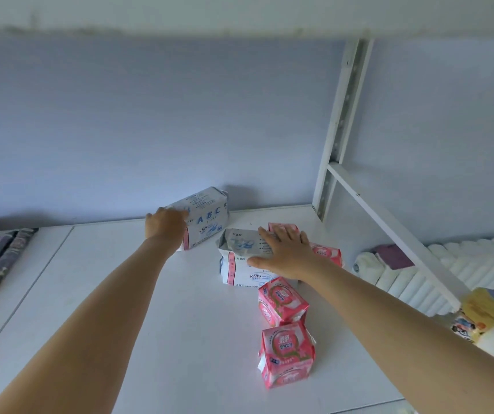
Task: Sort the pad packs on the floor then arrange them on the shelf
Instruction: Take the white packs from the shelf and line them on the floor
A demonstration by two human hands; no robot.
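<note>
A pale blue wall (156, 121) stood behind a white shelf board (138, 294), with another white board (239, 13) overhead. A white perforated metal post (339, 130) rose at the back right corner, and a white rail (389, 231) ran forward from it. The light was soft and even, with faint shadows at the wall's foot.

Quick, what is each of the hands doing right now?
Left hand: grips the far white ABC pack at its end.
Right hand: open, lying flat on the near white pack.
</note>
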